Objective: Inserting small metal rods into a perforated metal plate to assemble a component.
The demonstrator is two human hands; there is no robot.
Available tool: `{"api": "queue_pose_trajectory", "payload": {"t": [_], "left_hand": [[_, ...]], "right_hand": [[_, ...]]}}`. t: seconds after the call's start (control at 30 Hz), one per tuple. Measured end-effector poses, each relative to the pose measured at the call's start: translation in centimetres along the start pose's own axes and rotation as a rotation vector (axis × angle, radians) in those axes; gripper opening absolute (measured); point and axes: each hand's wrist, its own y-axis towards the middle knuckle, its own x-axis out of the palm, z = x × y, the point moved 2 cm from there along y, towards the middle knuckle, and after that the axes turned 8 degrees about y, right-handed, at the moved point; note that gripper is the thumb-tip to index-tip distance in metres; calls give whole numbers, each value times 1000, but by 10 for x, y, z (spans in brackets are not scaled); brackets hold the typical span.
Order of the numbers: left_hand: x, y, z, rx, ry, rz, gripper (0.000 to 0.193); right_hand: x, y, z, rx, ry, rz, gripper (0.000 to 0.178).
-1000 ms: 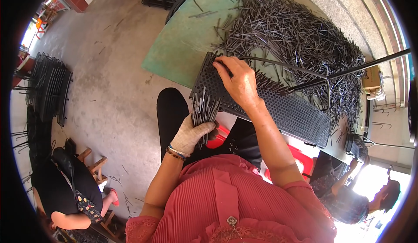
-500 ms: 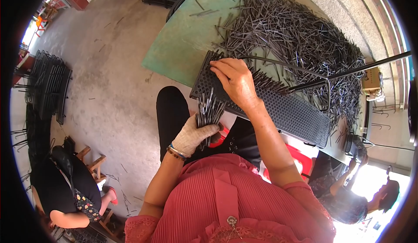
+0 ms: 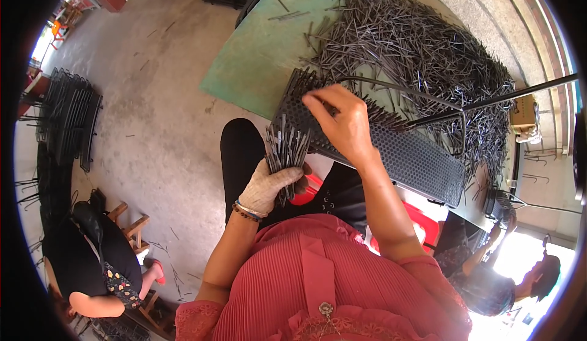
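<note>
My left hand (image 3: 267, 187), in a pale work glove, is closed around a bundle of thin dark strips (image 3: 286, 148) whose ends fan upward. Just beyond it lies a long black perforated panel (image 3: 422, 168), slanting down to the right. Rows of dark strips (image 3: 385, 118) stand in the holes along its far side and left end. Over the left part of the panel hovers my bare right hand (image 3: 345, 121), thumb and fingers pinched together. Whatever may be between those fingertips is too small and blurred to make out.
A large heap of loose dark strips (image 3: 422, 47) covers much of the green tabletop (image 3: 251, 60). A black metal bar (image 3: 520, 93) crosses above the panel from the right. One person (image 3: 483, 280) works at the right; another (image 3: 85, 249) sits at the left near stacked black racks (image 3: 67, 118).
My right hand has drawn back a little to the right from the panel's left end. The left hand and its bundle have shifted slightly left and are tilted more upright.
</note>
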Motion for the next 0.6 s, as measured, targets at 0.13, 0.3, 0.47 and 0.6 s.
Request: {"api": "queue_pose_trajectory", "payload": {"t": [0.13,0.3,0.47,0.6], "left_hand": [[4,-1,7,34,-67,-26,26],[8,4,5,21,-59,-21,27],[2,7,-7,-43,-4,57,31],[5,8,-6,-69,1,71,30]], "right_hand": [[-6,-27,1,404,267,-271,25],[-11,-38,14,606,555,-244,25],[-25,-25,20,537,581,-41,23],[-29,-8,26,295,402,146,21]]}}
